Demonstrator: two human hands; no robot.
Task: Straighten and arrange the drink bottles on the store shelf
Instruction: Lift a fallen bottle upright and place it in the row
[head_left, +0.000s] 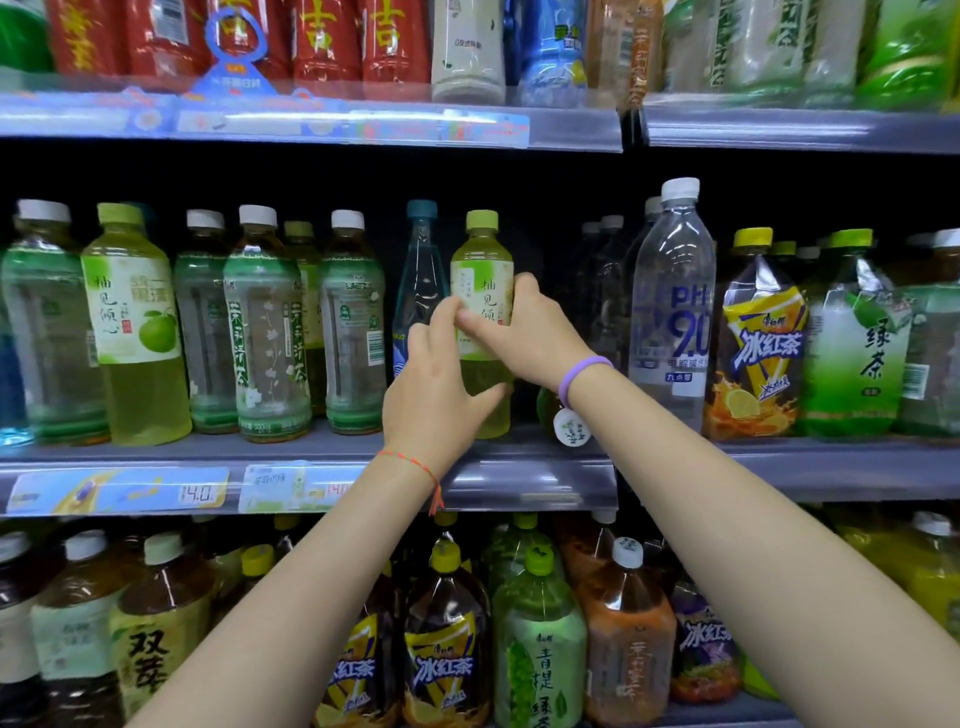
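A yellow-green drink bottle (481, 260) with a green cap stands upright at the front of the middle shelf (524, 480). My left hand (431, 395) grips its lower body from the left, thumb under the label. From the right, my right hand (524, 332) holds it around the label, fingers curled over the front. A matching yellow-green bottle (135, 332) stands further left in the row. Just behind the held bottle is a slim blue bottle (422, 275).
Green tea bottles (265, 332) fill the left of the middle shelf. A tall clear pH 9.0 water bottle (672, 306) and iced tea bottles (761, 343) stand to the right, with a gap between them and the held bottle. Shelves above and below are packed.
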